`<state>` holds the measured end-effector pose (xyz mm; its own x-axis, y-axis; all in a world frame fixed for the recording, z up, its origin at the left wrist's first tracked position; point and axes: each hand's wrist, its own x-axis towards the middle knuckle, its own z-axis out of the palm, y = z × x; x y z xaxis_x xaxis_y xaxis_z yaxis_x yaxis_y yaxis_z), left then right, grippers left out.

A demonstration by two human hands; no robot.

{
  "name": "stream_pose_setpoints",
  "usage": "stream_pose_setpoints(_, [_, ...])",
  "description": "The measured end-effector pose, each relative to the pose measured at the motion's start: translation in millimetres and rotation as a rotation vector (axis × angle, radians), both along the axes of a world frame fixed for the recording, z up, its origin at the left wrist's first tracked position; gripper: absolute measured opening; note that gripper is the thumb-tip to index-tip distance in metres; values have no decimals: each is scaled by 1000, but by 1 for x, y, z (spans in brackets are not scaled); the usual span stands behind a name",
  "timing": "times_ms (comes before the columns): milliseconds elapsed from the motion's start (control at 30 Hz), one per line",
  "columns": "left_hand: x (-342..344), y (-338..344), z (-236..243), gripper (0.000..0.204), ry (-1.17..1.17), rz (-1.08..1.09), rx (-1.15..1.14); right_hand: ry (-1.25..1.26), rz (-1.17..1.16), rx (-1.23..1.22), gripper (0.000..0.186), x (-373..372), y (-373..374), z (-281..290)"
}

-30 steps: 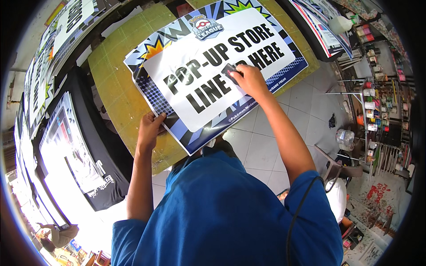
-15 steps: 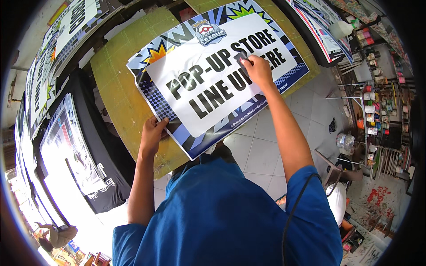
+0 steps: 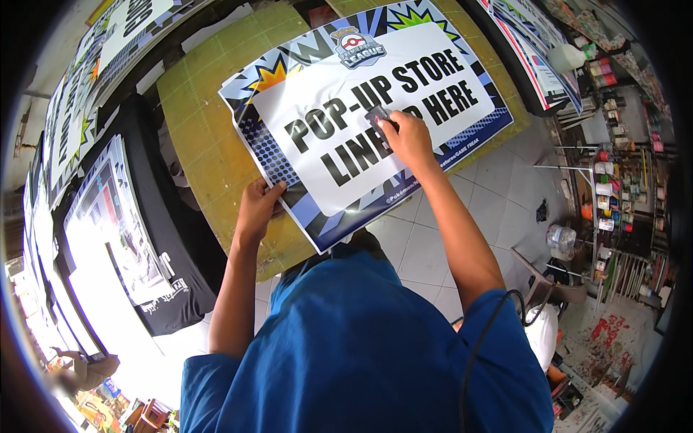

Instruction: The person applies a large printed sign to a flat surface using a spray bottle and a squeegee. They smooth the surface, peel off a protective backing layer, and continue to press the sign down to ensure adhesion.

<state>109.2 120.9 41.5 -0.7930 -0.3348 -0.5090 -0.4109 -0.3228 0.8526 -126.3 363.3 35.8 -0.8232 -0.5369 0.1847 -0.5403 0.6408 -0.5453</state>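
Head view. Poster point(image 3: 346, 139), slightly rippled, face up on green table point(image 3: 206, 159), with near edge jutting over pale floor tiles point(image 3: 426, 245). On its white panel, two lines of heavy black capitals, the lower line partly covered by the right hand point(image 3: 410, 138). Above the lettering, a badge point(image 3: 359, 49) with red-and-white disc and outlined word; along the navy lower border, a row of tiny white print. To the left, posters point(image 3: 81, 101) with similar black capitals, and black cloth point(image 3: 184, 292) with white lettering. At far right, red writing point(image 3: 608, 328), too rough to read.

Right arm extended forward across the near edge, with wrist low and fingers clenched around a small dark block point(image 3: 377, 115) against the poster's middle. Left forearm nearly upright, with left hand point(image 3: 258, 209) turned inward at the poster's lower-left edge, thumb on the border, other fingers curled; impossible to tell whether pinching the sheet from beneath. Below both arms, blue shirt point(image 3: 361, 346) and dark cable point(image 3: 473, 368).
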Motion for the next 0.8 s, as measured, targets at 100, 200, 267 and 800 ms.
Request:
stream_pose_setpoints(100, [-1, 3, 1, 15, -11, 30, 9, 15, 48, -24, 27, 14, -6, -1])
stream_pose_setpoints(200, [1, -1, -7, 15, -10, 0, -18, 37, 91, -47, 27, 31, -15, -1])
stream_pose_setpoints(267, [1, 1, -6, 16, -18, 16, -15, 29, 113, -28, 26, 43, -20, -2])
stream_pose_setpoints(800, [-3, 2, 3, 20, -16, -8, -8, -131, -290, -83, 27, -23, 56, 9])
